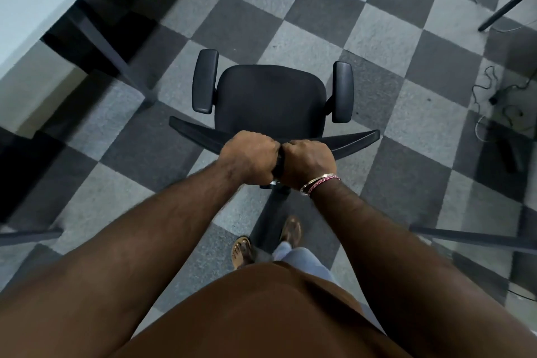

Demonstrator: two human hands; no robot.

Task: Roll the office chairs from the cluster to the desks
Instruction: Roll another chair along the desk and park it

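Left hand (248,158) and right hand (308,163), fingers curled side by side over the office chair (270,99) backrest centre, steering it straight toward the desk (26,38), upper left.

— What sort of place is this?
— An office, by the look of it. The floor (363,46) is laid in carpet tiles, light and dark grey in a chequer.
— Anything else?
— A black swivel chair with padded armrests (270,96) stands on it, near a pale-topped bench on dark metal legs (26,38) at the left. Loose grey cables (491,90) trail over the carpet at the right, beside another dark slanting leg (505,7).
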